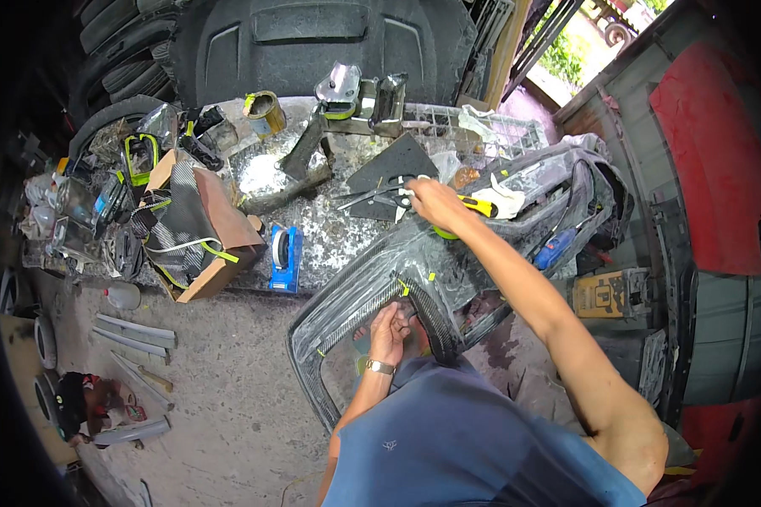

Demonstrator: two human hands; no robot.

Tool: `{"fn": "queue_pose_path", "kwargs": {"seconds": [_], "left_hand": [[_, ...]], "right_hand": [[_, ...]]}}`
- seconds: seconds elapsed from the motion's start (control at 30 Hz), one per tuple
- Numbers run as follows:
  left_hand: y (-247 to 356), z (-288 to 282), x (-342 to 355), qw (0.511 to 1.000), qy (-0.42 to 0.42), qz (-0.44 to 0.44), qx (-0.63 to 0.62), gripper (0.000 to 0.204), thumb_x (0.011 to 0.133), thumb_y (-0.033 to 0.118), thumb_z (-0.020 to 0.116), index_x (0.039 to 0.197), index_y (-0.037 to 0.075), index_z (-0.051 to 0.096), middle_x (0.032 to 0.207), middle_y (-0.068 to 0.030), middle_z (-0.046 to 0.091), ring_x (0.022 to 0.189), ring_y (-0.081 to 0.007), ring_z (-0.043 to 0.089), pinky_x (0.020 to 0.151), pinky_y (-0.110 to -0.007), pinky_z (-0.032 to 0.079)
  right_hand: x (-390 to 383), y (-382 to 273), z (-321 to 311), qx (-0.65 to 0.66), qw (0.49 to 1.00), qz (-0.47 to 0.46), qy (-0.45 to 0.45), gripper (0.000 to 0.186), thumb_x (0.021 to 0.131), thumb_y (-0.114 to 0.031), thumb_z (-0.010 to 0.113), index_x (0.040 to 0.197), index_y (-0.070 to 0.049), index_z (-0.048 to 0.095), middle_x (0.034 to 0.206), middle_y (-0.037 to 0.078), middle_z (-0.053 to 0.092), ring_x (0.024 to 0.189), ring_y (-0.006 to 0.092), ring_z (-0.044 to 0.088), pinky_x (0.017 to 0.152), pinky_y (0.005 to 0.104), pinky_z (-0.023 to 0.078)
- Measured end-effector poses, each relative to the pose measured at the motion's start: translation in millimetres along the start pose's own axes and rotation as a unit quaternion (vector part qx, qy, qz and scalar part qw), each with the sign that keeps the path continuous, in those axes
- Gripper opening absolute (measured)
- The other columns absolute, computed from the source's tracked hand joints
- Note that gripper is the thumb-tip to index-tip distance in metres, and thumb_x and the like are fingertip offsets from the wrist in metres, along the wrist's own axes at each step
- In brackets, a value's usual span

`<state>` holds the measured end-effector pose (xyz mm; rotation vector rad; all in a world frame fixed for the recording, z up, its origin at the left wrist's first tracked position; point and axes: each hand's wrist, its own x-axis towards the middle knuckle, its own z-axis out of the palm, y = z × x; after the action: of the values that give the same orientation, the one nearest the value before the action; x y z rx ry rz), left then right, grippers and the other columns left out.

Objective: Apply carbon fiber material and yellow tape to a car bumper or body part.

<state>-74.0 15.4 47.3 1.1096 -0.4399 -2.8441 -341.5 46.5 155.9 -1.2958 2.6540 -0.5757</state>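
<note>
A large dark car body panel [372, 258] with a woven carbon-fibre edge and bits of yellow-green tape lies in front of me, partly on the table. My right hand [435, 205] reaches over it, fingers closed at the handles of a pair of scissors [372, 194]. Under the blades is a dark flat sheet [389, 169]. Close by on the right is a yellow-and-black cutter knife [479, 205]. My left hand [387, 333], with a wristwatch, is in the panel's opening beside the carbon-fibre edge. Its fingers are curled together; anything in them is hidden.
On the worktable [317, 228] stand a blue tape dispenser [286, 258], a tin can [265, 114] and a cardboard box [207, 275] of carbon-fibre offcuts. A blue rotary tool [555, 249] rests on the panel. Grey strips [135, 334] lie on the floor at left.
</note>
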Motion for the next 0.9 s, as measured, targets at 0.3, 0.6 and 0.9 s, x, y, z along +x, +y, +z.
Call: {"fn": "queue_pose_path", "kwargs": {"seconds": [0.3, 0.6, 0.9], "left_hand": [[-9, -17, -40, 0.998, 0.017, 0.012, 0.052, 0.018, 0.093, 0.021, 0.057, 0.090, 0.004, 0.059, 0.064, -0.0005, 0.054, 0.052, -0.0093, 0.049, 0.046, -0.022, 0.039], [-33, -49, -69, 0.994, 0.093, 0.046, 0.036, 0.012, 0.093, 0.017, 0.057, 0.093, 0.005, 0.059, 0.075, -0.0026, 0.059, 0.061, -0.0098, 0.054, 0.052, -0.022, 0.042], [-52, -49, -67, 0.980, -0.011, 0.128, 0.154, 0.017, 0.093, 0.016, 0.056, 0.104, 0.004, 0.060, 0.082, -0.0007, 0.059, 0.071, -0.0066, 0.054, 0.061, -0.021, 0.044]], "right_hand": [[81, 78, 89, -0.237, 0.939, 0.128, -0.213, 0.027, 0.082, -0.013, 0.058, 0.108, -0.006, 0.064, 0.120, 0.014, 0.056, 0.114, 0.0296, 0.054, 0.088, 0.0419, 0.048], [112, 83, 120, -0.266, 0.931, 0.092, -0.231, 0.034, 0.084, -0.015, 0.057, 0.117, -0.009, 0.053, 0.117, 0.013, 0.061, 0.112, 0.0282, 0.057, 0.089, 0.0451, 0.045], [126, 79, 85, -0.346, 0.890, -0.047, -0.293, 0.030, 0.080, -0.011, 0.055, 0.109, -0.008, 0.054, 0.102, 0.018, 0.064, 0.099, 0.0348, 0.060, 0.081, 0.0474, 0.047]]}}
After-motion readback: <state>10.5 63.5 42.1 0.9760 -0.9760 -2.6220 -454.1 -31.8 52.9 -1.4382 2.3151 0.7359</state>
